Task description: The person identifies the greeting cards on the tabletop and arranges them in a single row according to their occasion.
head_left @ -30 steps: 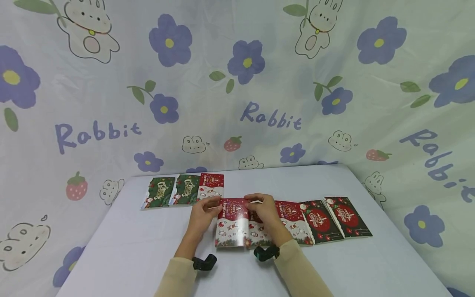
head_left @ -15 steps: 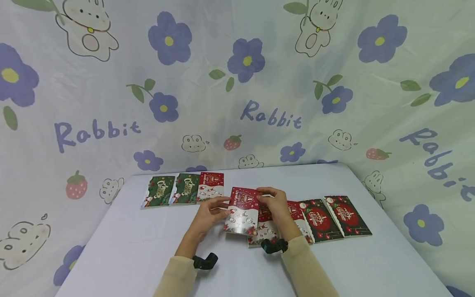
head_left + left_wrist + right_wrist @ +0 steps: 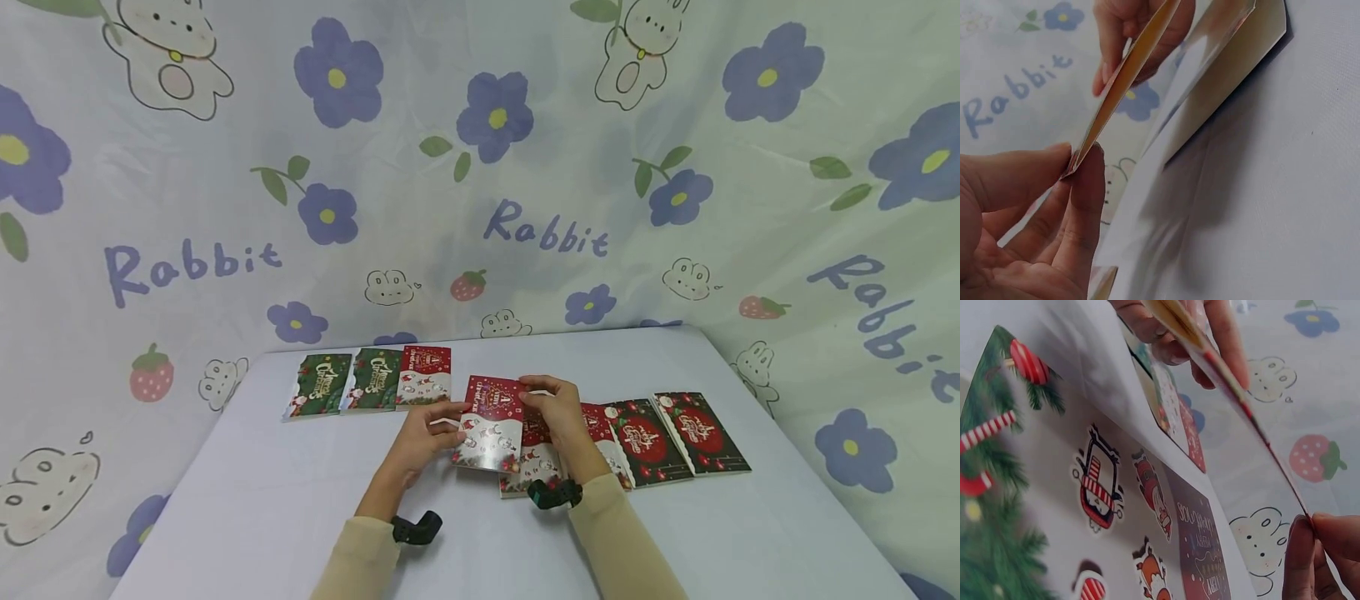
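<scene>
A red-and-white Christmas card point(image 3: 491, 429) is held up between both hands, tilted over the row in front of me. My left hand point(image 3: 422, 440) pinches its left edge between thumb and fingers. Near the top right corner, my right hand point(image 3: 561, 421) pinches the card too. Edge-on in the left wrist view, the card point(image 3: 1124, 87) gapes slightly and shows a yellowish inside. Behind it lies a matching red-and-white card point(image 3: 534, 462), partly covered; in the right wrist view this lying card point(image 3: 1116, 487) shows stickers of a penguin and a reindeer.
The front row continues right with another red-and-white card point(image 3: 602, 425) and two dark cards with red circles, one nearer point(image 3: 648, 446) and one outermost point(image 3: 702, 433). At the back left lie two green cards point(image 3: 321, 385) and one red-and-white card point(image 3: 425, 383). All lie on a white tabletop point(image 3: 262, 500).
Both hands have lifted the red-and-white card off the front row's left end and shifted it right, uncovering more of the table there. Over the last half second they hold nearly still.
</scene>
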A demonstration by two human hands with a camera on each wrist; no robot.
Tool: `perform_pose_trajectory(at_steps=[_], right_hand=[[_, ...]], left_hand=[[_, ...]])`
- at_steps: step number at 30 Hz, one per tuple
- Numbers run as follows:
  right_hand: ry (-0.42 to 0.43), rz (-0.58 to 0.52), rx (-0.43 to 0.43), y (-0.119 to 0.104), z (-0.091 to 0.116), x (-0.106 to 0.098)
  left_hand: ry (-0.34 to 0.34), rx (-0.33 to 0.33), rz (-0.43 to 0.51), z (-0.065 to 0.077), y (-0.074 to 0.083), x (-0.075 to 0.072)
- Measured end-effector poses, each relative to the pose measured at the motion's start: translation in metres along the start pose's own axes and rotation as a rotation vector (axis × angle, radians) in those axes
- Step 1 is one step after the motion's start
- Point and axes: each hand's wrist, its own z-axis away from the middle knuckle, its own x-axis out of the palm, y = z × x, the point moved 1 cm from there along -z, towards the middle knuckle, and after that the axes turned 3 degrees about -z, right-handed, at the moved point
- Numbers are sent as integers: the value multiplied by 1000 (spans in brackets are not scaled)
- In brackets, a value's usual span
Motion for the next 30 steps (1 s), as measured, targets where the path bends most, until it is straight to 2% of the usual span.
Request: perform_pose_trajectory(at_steps=[8,12,17,24,30], right_hand=[[-22,-7,-5,-1,1,2],[-48,4,-16,-2,2,2],[-106,20,-27,-1,3,4],[-202,83,-36,-1,6,8],[-244,112,-46,3,6,12]], left_hand=[[35,-4,13,1,1,0],[77,5,13,2,2,-1],[143,13,33,2,2,-4],[188,3,69,2,3,-8],[230,-8,73,1,2,-13]])
